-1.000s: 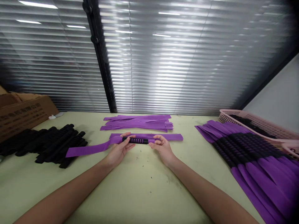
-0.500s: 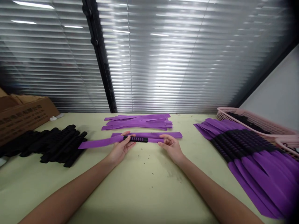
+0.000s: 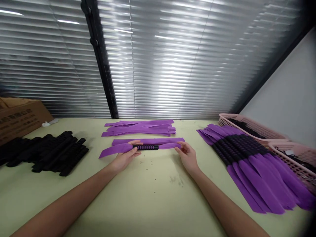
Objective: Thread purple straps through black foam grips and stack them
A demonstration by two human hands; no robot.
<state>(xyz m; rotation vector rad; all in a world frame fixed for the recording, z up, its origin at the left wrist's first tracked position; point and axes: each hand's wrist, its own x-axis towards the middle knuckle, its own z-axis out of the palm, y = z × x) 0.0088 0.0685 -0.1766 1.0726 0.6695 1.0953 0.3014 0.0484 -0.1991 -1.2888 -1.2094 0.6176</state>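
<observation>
Near the middle of the table, my left hand (image 3: 126, 157) is closed on the left end of a black ribbed sleeve (image 3: 148, 147). A purple strap (image 3: 111, 151) runs through the sleeve, showing in its slots and sticking out on both sides. My right hand (image 3: 188, 156) pinches the strap's right end between thumb and fingers, and the strap spans the gap from sleeve to hand. Just behind lies another purple strap (image 3: 158, 141), flat on the table and partly covered by the sleeve and the left fingers.
Farther back is a stack of purple straps (image 3: 140, 127). Black sleeves (image 3: 59, 151) are piled at left, by a cardboard box (image 3: 22, 117). Purple straps with black sleeves on them (image 3: 261, 174) lie fanned at right, beside pink baskets (image 3: 271, 131) holding black items.
My right hand has moved right with the strap end, so more strap shows right of the sleeve and less on the left. The view has shifted slightly.
</observation>
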